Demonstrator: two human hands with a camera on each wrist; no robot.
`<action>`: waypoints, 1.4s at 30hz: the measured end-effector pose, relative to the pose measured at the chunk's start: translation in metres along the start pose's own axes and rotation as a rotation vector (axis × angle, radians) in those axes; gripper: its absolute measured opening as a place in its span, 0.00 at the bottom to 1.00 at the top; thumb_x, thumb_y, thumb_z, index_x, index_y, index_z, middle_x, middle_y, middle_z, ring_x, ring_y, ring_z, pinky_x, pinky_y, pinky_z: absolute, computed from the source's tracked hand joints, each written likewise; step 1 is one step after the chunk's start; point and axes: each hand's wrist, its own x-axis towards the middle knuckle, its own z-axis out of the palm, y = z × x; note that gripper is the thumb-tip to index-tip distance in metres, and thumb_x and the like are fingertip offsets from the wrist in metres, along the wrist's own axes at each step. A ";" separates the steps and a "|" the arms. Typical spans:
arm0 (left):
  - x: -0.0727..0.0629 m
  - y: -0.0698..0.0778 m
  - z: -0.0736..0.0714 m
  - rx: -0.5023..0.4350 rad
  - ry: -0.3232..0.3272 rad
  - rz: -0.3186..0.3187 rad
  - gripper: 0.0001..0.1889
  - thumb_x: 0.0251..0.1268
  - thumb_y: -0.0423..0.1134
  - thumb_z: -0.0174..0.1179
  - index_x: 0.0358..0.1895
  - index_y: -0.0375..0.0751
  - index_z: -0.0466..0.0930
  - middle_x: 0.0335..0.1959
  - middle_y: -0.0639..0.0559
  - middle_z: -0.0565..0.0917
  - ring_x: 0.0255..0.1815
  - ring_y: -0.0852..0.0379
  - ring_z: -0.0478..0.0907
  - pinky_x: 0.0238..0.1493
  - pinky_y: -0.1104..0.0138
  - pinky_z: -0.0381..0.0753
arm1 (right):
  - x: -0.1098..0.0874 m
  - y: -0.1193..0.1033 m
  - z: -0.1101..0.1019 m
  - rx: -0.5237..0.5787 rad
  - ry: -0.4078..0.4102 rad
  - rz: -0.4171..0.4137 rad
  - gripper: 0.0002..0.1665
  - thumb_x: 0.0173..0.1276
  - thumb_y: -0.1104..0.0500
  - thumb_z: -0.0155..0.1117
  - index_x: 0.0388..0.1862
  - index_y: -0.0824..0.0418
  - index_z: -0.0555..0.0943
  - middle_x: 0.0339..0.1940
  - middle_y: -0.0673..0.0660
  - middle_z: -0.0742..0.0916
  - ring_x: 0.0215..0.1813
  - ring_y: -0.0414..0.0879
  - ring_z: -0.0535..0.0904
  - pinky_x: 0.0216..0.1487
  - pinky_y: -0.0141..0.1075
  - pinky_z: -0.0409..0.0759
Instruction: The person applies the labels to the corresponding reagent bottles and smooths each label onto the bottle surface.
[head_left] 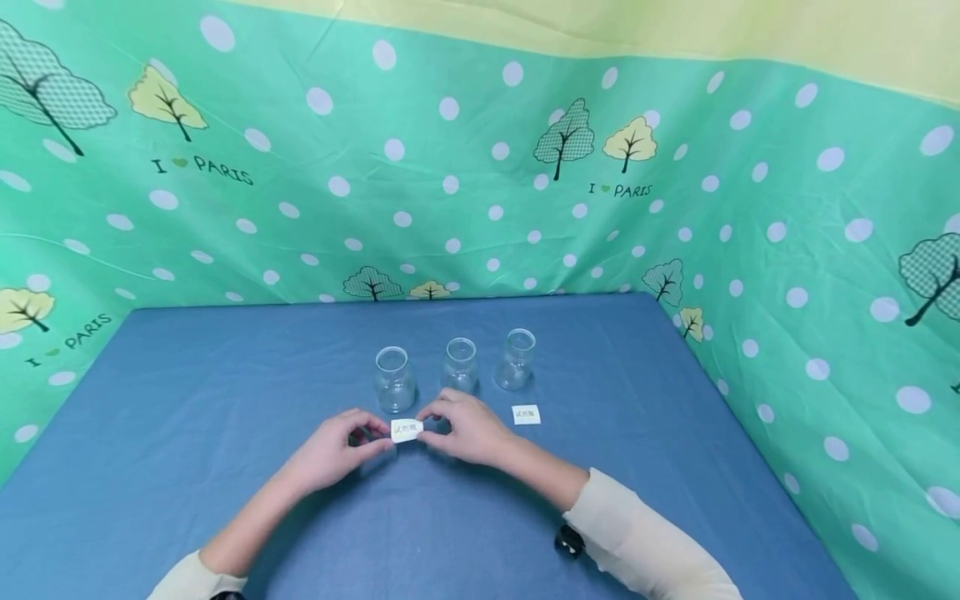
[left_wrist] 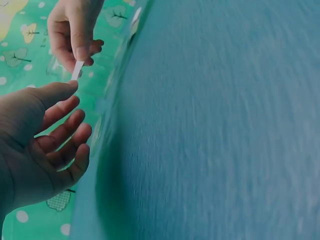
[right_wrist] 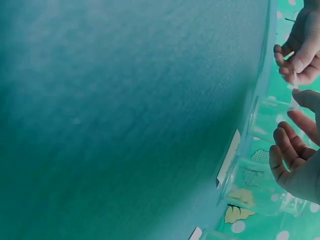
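Between my two hands is a small white paper label (head_left: 407, 430) with handwritten characters. My left hand (head_left: 333, 446) pinches its left edge, and my right hand (head_left: 468, 429) pinches the right edge. In the left wrist view the label (left_wrist: 77, 70) appears edge-on, with a thumb at each end. Just behind it stands the left glass jar (head_left: 395, 383), open and see-through. The middle jar (head_left: 460, 362) is partly covered by my right hand. Farther right is the right jar (head_left: 516, 358).
A second white label (head_left: 526, 414) lies on the blue cloth in front of the right jar. Another label (right_wrist: 228, 159) shows near a jar in the right wrist view. Blue cloth (head_left: 225, 375) covers the table; a green dotted curtain (head_left: 420, 183) hangs behind it.
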 end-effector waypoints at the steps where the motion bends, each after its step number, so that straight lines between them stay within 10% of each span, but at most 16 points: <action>1: 0.000 0.001 0.000 -0.023 -0.006 -0.005 0.09 0.58 0.47 0.64 0.37 0.48 0.83 0.35 0.56 0.81 0.31 0.66 0.74 0.32 0.72 0.75 | -0.001 0.000 -0.001 0.008 0.001 0.003 0.14 0.61 0.48 0.66 0.45 0.50 0.83 0.38 0.49 0.81 0.37 0.41 0.76 0.37 0.25 0.71; 19: 0.005 0.018 0.003 -0.350 -0.057 -0.174 0.13 0.61 0.42 0.61 0.40 0.34 0.82 0.27 0.44 0.81 0.22 0.58 0.75 0.24 0.68 0.74 | -0.015 0.002 -0.012 0.132 0.103 0.024 0.17 0.62 0.48 0.65 0.50 0.49 0.81 0.35 0.51 0.79 0.29 0.41 0.73 0.29 0.24 0.69; 42: 0.007 0.032 0.007 -0.411 -0.116 0.034 0.12 0.63 0.38 0.60 0.42 0.31 0.81 0.36 0.40 0.82 0.28 0.64 0.75 0.31 0.72 0.76 | -0.021 -0.010 -0.012 0.142 0.179 -0.072 0.10 0.61 0.54 0.67 0.41 0.52 0.86 0.27 0.53 0.77 0.25 0.40 0.70 0.27 0.21 0.65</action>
